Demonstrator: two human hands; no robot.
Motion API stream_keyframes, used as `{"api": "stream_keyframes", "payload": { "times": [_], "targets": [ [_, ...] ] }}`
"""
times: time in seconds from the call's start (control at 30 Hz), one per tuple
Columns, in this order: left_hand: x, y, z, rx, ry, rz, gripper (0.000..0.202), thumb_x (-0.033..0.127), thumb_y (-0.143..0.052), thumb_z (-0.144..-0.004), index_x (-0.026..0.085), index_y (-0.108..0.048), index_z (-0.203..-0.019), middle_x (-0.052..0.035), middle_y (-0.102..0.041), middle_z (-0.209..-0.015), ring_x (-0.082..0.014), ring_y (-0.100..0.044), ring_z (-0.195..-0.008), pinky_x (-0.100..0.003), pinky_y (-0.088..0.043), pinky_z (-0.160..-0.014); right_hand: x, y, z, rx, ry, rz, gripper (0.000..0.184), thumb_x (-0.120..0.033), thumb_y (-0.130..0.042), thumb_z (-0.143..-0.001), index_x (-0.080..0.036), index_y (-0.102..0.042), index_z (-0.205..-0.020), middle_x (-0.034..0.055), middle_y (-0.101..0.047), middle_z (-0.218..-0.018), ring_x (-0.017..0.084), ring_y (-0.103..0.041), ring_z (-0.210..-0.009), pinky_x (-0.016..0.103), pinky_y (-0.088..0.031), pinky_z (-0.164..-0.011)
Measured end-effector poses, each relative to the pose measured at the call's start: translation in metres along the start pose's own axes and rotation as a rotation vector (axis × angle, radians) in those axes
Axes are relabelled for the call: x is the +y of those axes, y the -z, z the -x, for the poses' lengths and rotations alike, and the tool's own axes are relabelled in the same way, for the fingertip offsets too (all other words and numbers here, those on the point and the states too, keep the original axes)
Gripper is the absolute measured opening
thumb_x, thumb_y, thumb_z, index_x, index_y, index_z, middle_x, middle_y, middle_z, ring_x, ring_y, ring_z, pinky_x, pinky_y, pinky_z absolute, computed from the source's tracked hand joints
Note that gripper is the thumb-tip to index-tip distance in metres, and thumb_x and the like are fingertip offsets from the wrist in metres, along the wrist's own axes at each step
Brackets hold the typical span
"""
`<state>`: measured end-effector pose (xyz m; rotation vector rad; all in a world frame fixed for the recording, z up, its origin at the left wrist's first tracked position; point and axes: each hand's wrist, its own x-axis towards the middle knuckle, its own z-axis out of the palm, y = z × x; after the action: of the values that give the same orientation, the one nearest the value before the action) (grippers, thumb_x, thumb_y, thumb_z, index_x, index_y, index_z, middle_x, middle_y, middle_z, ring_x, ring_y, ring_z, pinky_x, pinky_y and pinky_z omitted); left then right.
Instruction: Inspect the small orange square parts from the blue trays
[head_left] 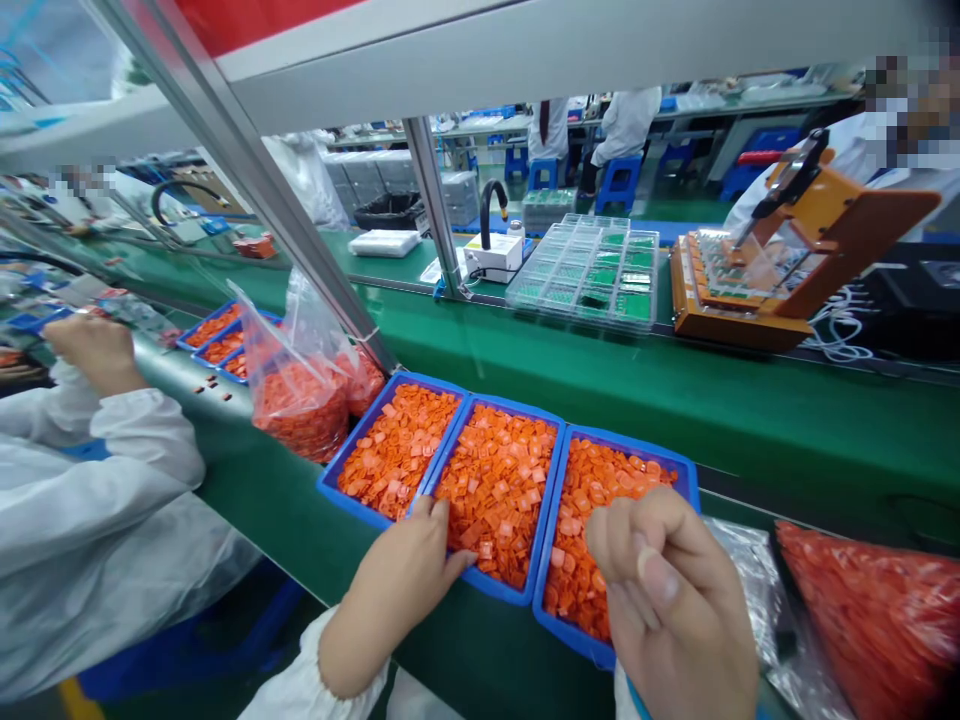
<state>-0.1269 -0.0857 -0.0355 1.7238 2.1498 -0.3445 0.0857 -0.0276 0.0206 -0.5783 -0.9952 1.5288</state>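
Observation:
Three blue trays stand side by side on the green bench, each full of small orange plastic parts: a left tray (341, 468), a middle tray (551, 480) and a right tray (679, 472). My left hand (409, 575) rests on the near end of the middle tray, its fingers dipped into the orange parts (499, 480). Over the near end of the right tray, my right hand (675, 610) is curled closed with the thumb pressed against the fingers; what it pinches is hidden.
A clear bag of orange parts (304, 395) leans left of the trays; another bag (877, 610) lies at right. A green conveyor (600, 380) runs behind, carrying a clear compartment tray (592, 270) and an orange fixture (780, 270). A white-sleeved co-worker (97, 480) sits at left.

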Motion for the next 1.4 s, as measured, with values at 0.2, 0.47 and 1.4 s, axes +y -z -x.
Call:
{"api": "stream_keyframes", "payload": {
  "times": [0.2, 0.47, 1.4],
  "targets": [
    [0.011, -0.002, -0.006, -0.001, 0.005, -0.038, 0.039, 0.042, -0.06, -0.1, 0.008, -0.061, -0.121, -0.0205, -0.07, -0.113, -0.0346, -0.077, -0.095, -0.041, -0.06, -0.082, -0.006, 0.0, 0.005, 0.0, 0.031, -0.005, 0.03, -0.04, -0.068, -0.098, -0.024, -0.055, -0.076, -0.007, -0.035, -0.058, 0.012, -0.034, -0.051, 0.025, -0.029, -0.046],
    [0.013, -0.007, -0.012, 0.024, 0.006, -0.078, 0.028, 0.033, -0.056, -0.099, 0.013, -0.061, -0.117, -0.0165, -0.07, -0.111, -0.0337, -0.077, -0.09, -0.041, -0.059, -0.078, -0.009, 0.006, 0.008, -0.036, 0.009, -0.023, 0.028, -0.039, -0.065, -0.099, -0.025, -0.053, -0.078, -0.0073, -0.034, -0.059, 0.012, -0.032, -0.053, 0.027, -0.028, -0.049],
    [-0.015, 0.031, -0.023, 0.196, -0.371, 0.382, 0.017, 0.017, -0.059, -0.099, 0.019, -0.076, -0.097, -0.0063, -0.076, -0.095, -0.0214, -0.072, -0.086, -0.03, -0.053, -0.081, 0.006, 0.0, 0.002, 0.019, 0.015, -0.086, 0.022, -0.034, -0.072, -0.096, -0.024, -0.059, -0.08, -0.0078, -0.037, -0.059, 0.011, -0.037, -0.054, 0.022, -0.034, -0.05]
  ]
}}
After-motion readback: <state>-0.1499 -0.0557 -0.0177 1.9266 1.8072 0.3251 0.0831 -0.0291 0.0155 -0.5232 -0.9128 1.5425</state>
